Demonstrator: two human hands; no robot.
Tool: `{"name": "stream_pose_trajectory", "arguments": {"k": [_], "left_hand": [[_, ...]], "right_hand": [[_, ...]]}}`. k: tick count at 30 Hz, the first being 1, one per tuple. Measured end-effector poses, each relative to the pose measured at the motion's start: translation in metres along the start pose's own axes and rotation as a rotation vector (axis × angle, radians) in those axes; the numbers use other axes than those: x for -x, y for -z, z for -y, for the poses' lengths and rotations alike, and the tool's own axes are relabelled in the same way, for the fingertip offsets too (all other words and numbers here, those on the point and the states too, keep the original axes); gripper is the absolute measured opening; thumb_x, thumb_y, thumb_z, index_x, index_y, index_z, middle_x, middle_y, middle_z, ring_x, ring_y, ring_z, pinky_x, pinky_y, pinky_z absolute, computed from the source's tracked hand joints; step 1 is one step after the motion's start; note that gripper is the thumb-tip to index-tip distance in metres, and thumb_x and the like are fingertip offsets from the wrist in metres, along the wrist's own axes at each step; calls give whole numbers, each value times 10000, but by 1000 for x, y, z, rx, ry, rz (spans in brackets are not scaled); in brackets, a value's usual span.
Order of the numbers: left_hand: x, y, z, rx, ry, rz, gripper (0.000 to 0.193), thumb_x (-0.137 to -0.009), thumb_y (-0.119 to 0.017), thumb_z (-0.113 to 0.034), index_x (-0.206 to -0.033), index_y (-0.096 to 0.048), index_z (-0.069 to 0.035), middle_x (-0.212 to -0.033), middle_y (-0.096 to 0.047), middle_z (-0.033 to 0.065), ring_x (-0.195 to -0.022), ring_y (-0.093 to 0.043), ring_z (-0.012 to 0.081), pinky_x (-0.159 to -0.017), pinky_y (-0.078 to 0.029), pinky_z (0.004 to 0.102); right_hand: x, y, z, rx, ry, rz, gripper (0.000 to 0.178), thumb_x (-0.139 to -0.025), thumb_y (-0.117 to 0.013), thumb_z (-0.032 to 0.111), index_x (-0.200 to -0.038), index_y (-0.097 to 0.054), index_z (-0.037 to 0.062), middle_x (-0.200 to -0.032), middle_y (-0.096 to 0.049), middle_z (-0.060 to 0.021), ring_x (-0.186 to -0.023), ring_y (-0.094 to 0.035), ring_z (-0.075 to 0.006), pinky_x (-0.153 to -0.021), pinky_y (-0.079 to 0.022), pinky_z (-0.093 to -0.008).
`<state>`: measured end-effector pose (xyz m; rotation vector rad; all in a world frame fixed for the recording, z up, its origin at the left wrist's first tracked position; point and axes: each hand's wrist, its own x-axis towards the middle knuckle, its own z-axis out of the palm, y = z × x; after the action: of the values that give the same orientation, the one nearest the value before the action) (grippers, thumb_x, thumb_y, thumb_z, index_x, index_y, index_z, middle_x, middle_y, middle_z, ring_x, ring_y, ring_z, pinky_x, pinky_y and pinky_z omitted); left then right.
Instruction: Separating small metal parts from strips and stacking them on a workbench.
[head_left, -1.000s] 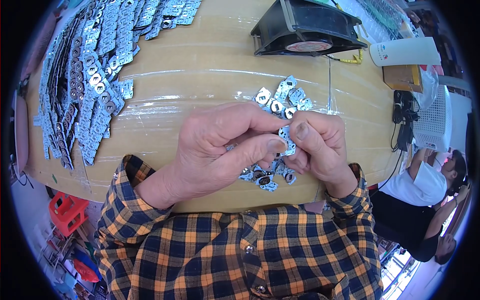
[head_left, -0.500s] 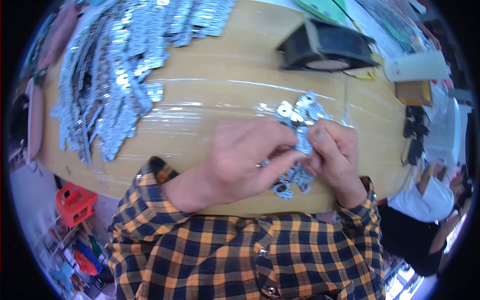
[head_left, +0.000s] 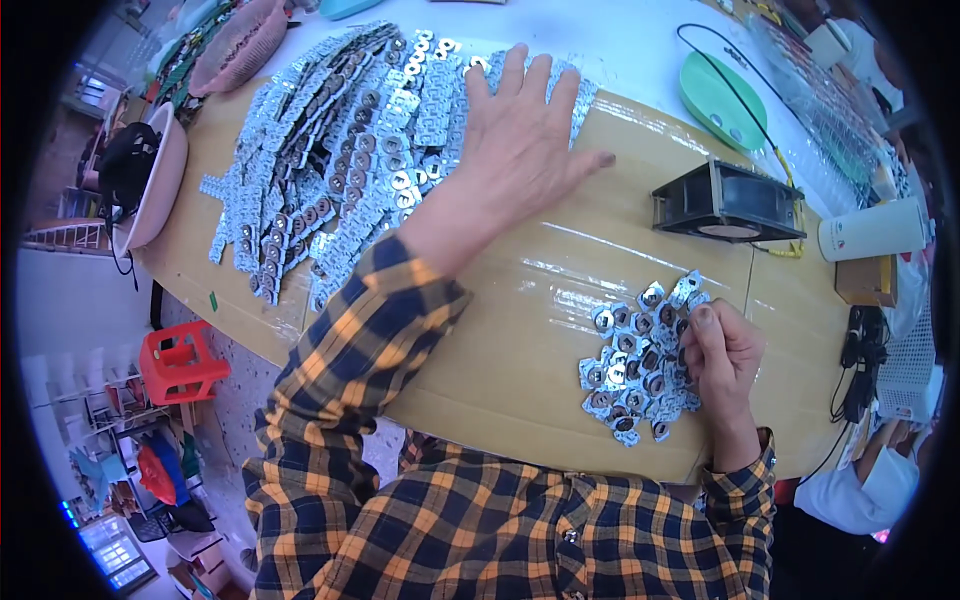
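My left hand point(head_left: 520, 135) lies with fingers spread over the right side of a large heap of silvery metal strips point(head_left: 290, 150). Many of these strips carry rows of round dark discs. My right hand point(head_left: 728, 360) is closed, thumb over curled fingers, at the right edge of a loose pile of small silvery metal pieces with round discs point(head_left: 625, 370). One piece shows close to the thumb tip, but what the fingers hold, if anything, is hidden.
Behind the pile stands a black box fan point(head_left: 728, 205) with a cable. A green plate point(head_left: 722, 100), a white cup point(head_left: 872, 230) on a brown box point(head_left: 866, 281), and a white basket point(head_left: 908, 365) line the right. A pink basin point(head_left: 160, 180) and red stool point(head_left: 183, 362) are left.
My left hand has left the small pieces, moved far and left, and opened over the strips. My right hand stays by the pile. The view has shifted, showing more of the table's far side.
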<state>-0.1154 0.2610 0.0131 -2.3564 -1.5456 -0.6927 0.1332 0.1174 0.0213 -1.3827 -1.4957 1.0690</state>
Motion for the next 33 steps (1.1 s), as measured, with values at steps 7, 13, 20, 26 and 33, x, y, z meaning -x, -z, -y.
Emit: {"name": "stream_pose_trajectory", "arguments": {"k": [7, 13, 20, 26, 33], "left_hand": [[-30, -26, 12, -162, 69, -12, 565, -892, -530, -465, -1323, -495, -103, -1347, -470, 191, -1322, -335, 413, -986, -251, 660], [-24, 49, 9, -85, 62, -17, 488, -840, -572, -316, -1255, -540, -62, -1249, -512, 190, -1248, -391, 398, -1007, -241, 646], [12, 100, -22, 12, -3, 59, 503, -840, -573, -304, -1280, -530, -63, -1311, -486, 193, -1255, -394, 388, -1019, -250, 616], [48, 84, -31, 86, -41, 211, 515, -855, -576, -261, -1333, -480, -94, -1360, -457, 171, -1303, -372, 370, -1057, -268, 557], [71, 70, -9, 139, -161, 213, 514, -796, -638, -251, -1277, -538, -101, -1327, -490, 149, -1277, -407, 344, -1033, -297, 542]], "right_hand": [[-2, 0, 32, 13, -20, -6, 350, -987, -507, 193, -675, -528, 36, -542, -477, 39, -432, -380, -7, -407, -266, -175], [11, 16, 95, 27, 20, 52, 300, -962, -523, 140, -693, -557, 12, -563, -512, 16, -467, -422, -34, -441, -316, -203], [37, 38, 104, 12, -10, 64, 283, -942, -537, 90, -676, -556, -1, -568, -547, -18, -487, -466, -58, -459, -355, -227], [38, 37, 73, 87, -15, 47, 321, -958, -529, 146, -661, -540, 23, -570, -521, 8, -467, -425, -44, -440, -315, -205], [8, 19, 26, 57, 57, 56, 306, -967, -519, 138, -685, -545, 24, -564, -514, 21, -467, -418, -31, -445, -317, -201]]}}
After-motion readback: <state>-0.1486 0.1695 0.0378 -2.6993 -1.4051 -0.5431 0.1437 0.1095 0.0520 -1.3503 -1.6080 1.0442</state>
